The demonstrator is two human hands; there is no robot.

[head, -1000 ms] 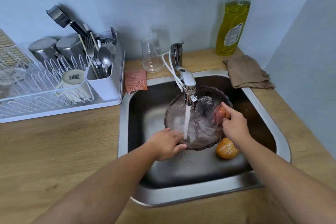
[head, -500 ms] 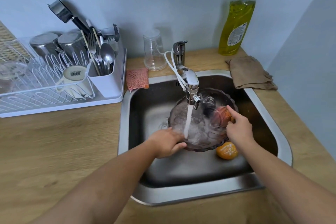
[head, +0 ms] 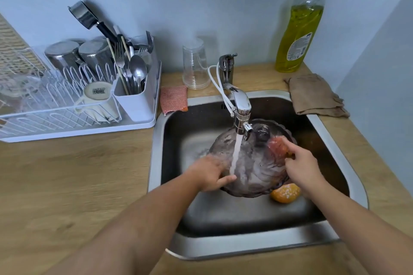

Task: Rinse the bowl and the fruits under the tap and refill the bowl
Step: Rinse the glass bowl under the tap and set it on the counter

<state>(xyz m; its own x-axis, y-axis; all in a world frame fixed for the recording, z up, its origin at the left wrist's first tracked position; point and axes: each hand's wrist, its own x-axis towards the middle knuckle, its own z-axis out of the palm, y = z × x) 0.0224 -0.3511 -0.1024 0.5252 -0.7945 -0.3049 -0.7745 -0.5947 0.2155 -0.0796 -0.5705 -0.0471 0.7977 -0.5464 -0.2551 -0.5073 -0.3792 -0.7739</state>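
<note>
While the tap (head: 241, 105) ran into the bowl (head: 257, 172), the left hand (head: 210, 174) and right hand (head: 301, 163) gripped its opposite rims.

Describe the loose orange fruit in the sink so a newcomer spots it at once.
Find the steel sink, where the left hand and right hand hold a dark bowl under the running tap. The orange fruit lies on the sink floor by the bowl's near right edge, under the right wrist. It alone is pale-flecked and untouched; the reddish fruit sits by the right hand's forefinger.
</note>
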